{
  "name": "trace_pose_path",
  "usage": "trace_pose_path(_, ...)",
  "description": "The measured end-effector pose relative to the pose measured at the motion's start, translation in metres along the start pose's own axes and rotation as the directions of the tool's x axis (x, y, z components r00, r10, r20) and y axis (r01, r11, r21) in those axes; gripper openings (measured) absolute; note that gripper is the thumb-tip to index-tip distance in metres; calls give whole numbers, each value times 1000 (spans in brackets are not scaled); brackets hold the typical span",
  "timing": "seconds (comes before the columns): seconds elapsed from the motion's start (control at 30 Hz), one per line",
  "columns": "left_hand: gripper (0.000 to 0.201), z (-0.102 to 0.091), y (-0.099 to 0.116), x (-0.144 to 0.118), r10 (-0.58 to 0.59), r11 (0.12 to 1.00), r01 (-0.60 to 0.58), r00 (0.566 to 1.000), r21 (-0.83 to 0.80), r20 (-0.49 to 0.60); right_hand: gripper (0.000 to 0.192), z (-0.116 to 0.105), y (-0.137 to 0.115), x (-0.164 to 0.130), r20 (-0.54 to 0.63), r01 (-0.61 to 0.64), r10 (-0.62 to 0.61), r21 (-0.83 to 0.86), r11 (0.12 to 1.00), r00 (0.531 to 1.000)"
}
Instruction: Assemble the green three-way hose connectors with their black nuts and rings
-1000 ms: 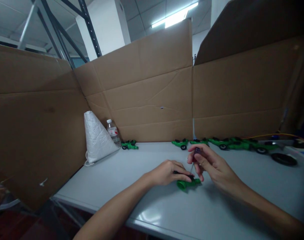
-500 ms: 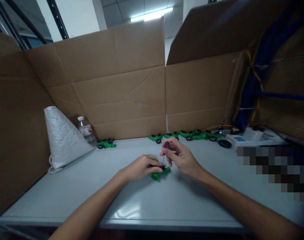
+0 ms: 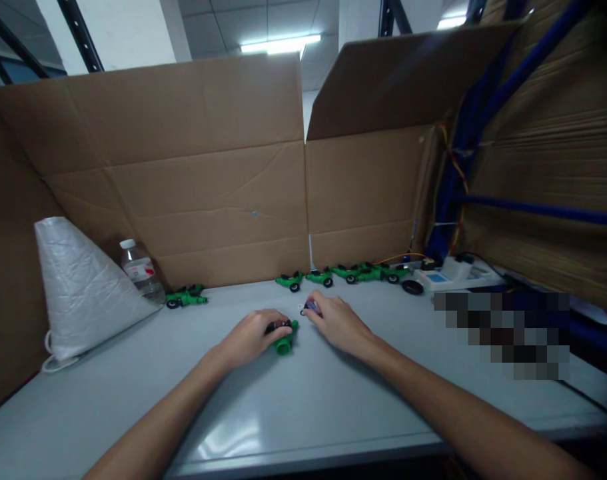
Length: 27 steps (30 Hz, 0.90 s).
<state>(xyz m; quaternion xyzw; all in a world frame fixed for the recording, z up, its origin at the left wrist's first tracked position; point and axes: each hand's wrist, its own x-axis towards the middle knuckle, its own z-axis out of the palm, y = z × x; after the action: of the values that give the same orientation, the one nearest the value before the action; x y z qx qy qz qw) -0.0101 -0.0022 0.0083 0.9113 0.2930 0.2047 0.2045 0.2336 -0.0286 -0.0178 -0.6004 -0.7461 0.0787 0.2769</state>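
Observation:
My left hand (image 3: 253, 337) is closed around a small green and black toy car (image 3: 284, 345) and keeps it on the table. Part of the car is hidden under the fingers. Just to the right, my right hand (image 3: 340, 325) grips a screwdriver by its purple handle (image 3: 312, 306), low over the table and apart from the car. The shaft cannot be made out. At the fingertips of that hand lie small dark and white bits (image 3: 302, 309), too small to name.
Several green toy cars (image 3: 328, 278) line the back edge, and another (image 3: 186, 297) stands at left beside a plastic bottle (image 3: 142, 272) and a white bag (image 3: 83, 293). A black ring (image 3: 412, 287) and a power strip (image 3: 458, 273) lie at right. Cardboard walls (image 3: 208, 167) enclose the table (image 3: 223, 407).
My right hand has lifted the screwdriver off the car and brought it to the small bits behind. The car has turned in my left hand. The head view has swung to the right.

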Motion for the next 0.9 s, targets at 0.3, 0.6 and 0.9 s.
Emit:
trace_pose_path(0.3,54,3,-24,7,-280,898,184,940,-400,-195,32,-8,5,-7,69,-201,234,-316,927,970)
trace_pose_path(0.6,62,1,-13,10,-443,512,248,896,-822,-6,37,-8,17,-3,96,-209,262,-374,903,960)
trace_pose_path(0.9,53,2,-11,7,-417,641,184,899,-746,-136,28,-4,18,-5,66,-176,224,-421,890,972)
